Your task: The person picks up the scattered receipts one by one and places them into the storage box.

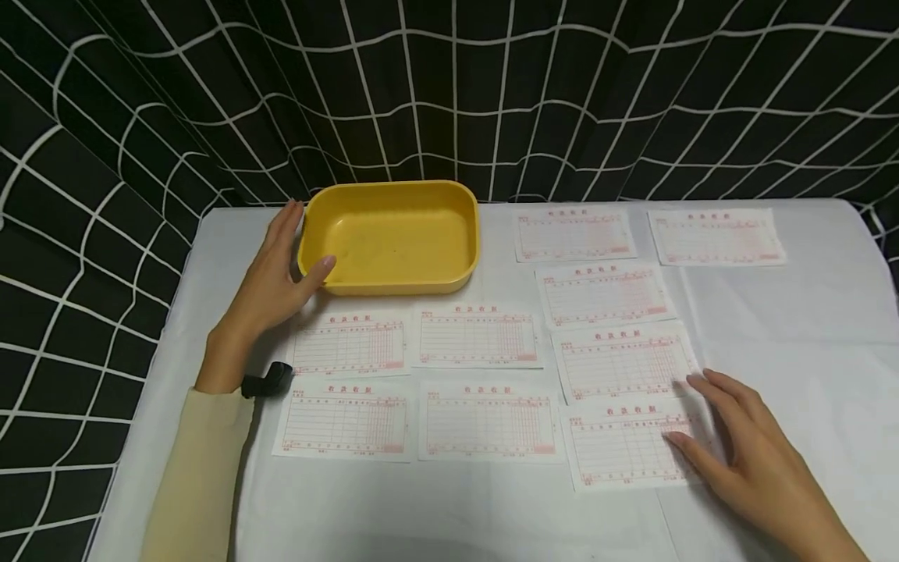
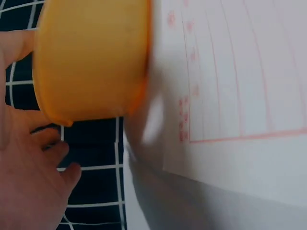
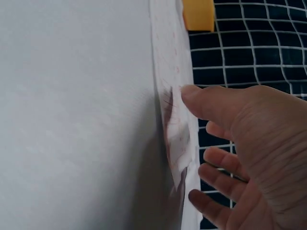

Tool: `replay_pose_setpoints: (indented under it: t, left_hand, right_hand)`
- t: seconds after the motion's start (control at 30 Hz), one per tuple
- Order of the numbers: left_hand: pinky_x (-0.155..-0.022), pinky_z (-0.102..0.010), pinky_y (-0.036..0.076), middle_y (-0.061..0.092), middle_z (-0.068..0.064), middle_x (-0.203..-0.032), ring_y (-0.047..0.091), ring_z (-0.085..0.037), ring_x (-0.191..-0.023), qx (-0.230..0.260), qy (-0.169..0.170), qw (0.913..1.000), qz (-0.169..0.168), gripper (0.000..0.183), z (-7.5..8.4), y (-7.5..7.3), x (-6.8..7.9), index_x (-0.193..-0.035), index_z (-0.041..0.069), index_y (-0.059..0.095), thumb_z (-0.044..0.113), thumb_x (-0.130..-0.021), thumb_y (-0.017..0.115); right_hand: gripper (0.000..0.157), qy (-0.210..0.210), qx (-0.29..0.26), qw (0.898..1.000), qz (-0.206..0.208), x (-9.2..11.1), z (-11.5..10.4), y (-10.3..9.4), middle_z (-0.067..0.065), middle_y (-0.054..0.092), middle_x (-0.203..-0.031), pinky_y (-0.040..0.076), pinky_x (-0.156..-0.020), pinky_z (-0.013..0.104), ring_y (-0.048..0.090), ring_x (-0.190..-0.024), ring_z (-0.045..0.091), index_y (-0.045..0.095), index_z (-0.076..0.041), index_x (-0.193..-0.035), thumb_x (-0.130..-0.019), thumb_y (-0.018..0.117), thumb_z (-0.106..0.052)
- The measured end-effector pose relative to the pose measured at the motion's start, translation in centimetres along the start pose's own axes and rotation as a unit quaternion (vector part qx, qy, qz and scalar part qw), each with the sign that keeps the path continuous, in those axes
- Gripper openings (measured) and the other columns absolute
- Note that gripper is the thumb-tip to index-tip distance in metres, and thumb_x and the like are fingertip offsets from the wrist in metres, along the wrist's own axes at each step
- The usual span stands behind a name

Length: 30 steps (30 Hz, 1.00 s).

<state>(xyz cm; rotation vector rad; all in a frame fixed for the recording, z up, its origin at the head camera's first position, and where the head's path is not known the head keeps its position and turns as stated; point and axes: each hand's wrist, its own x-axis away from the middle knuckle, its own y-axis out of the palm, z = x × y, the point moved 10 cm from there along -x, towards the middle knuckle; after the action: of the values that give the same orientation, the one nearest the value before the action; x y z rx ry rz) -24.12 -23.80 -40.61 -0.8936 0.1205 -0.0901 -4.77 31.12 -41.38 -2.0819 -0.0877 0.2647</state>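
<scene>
A yellow plastic basin [image 1: 389, 288] stands at the table's back left. My left hand [image 1: 270, 285] is at its left end, thumb over the near-left corner and the other fingers extended along the outside. In the left wrist view, loosely bent fingers [image 2: 57, 148] appear beside the basin [image 2: 96, 62]; whether they touch it I cannot tell. At the right, my right hand [image 1: 747, 449] hovers at the right edge of a white receipt slip [image 1: 618, 449] with red print, thumb and fingers spread apart. In the right wrist view nothing is visible between thumb and fingers [image 3: 218, 184].
More receipt slips lie flat: four-cornered groups left of centre [image 1: 351, 417], a column at the right [image 1: 625, 363], and two along the back [image 1: 716, 236]. A white cloth [image 1: 449, 515] covers the table. Behind hangs a black curtain with white grid lines [image 1: 477, 86].
</scene>
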Motion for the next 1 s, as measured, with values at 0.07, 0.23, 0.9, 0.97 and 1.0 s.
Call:
replay_pose_setpoints:
  t: [0.07,0.23,0.9,0.97,1.0]
  left_hand:
    - [-0.128,-0.068,0.021,0.009,-0.007,-0.181,0.018,-0.038,-0.166,0.002,0.001,1.0000,-0.008,0.095,0.0,0.3,-0.5,-0.172,0.017,0.014,0.056,-0.099,0.062]
    - [-0.130,-0.064,0.025,0.010,-0.007,-0.180,0.025,-0.038,-0.164,0.001,-0.002,0.9998,-0.018,0.095,0.1,0.9,-1.4,-0.171,0.013,0.017,0.057,-0.099,0.062]
    - [-0.128,-0.064,0.029,0.005,-0.007,-0.180,0.028,-0.040,-0.161,-0.036,0.002,0.9993,-0.011,0.104,0.1,2.2,-2.6,-0.172,0.014,0.007,0.059,-0.096,0.061]
    - [-0.128,-0.064,0.029,0.004,-0.008,-0.180,0.027,-0.040,-0.161,-0.037,-0.001,0.9992,-0.011,0.104,-0.1,2.1,-2.5,-0.172,0.013,0.006,0.059,-0.096,0.061]
    - [-0.128,-0.064,0.029,0.004,-0.008,-0.181,0.027,-0.040,-0.161,-0.038,-0.003,0.9992,-0.010,0.104,-0.1,2.1,-2.5,-0.172,0.013,0.006,0.059,-0.096,0.061]
  right_hand:
    - [0.076,0.006,0.008,1.000,0.002,0.4,-0.1,0.1,0.020,0.052,-0.152,0.006,-0.111,-0.003,0.049,-0.134,0.042,0.057,-0.011,-0.151,-0.082,0.090,-0.017]
    - [0.070,0.005,0.019,1.000,0.006,0.9,-0.3,0.3,0.018,0.057,-0.146,0.007,-0.110,-0.005,0.051,-0.126,0.041,0.062,-0.006,-0.144,-0.080,0.091,-0.017]
    - [0.084,0.029,0.002,1.000,-0.013,2.0,0.3,1.3,0.028,0.057,-0.144,0.029,-0.127,0.053,0.049,-0.127,0.052,0.048,-0.011,-0.158,-0.084,0.088,-0.014]
    - [0.083,0.032,0.000,0.999,-0.017,1.7,0.4,1.3,0.031,0.056,-0.142,0.033,-0.109,0.072,0.048,-0.126,0.055,0.049,-0.006,-0.157,-0.084,0.088,-0.015]
    - [0.081,0.032,0.001,0.999,-0.018,1.5,0.4,1.3,0.032,0.056,-0.141,0.035,-0.103,0.073,0.048,-0.125,0.055,0.051,-0.004,-0.155,-0.084,0.088,-0.015]
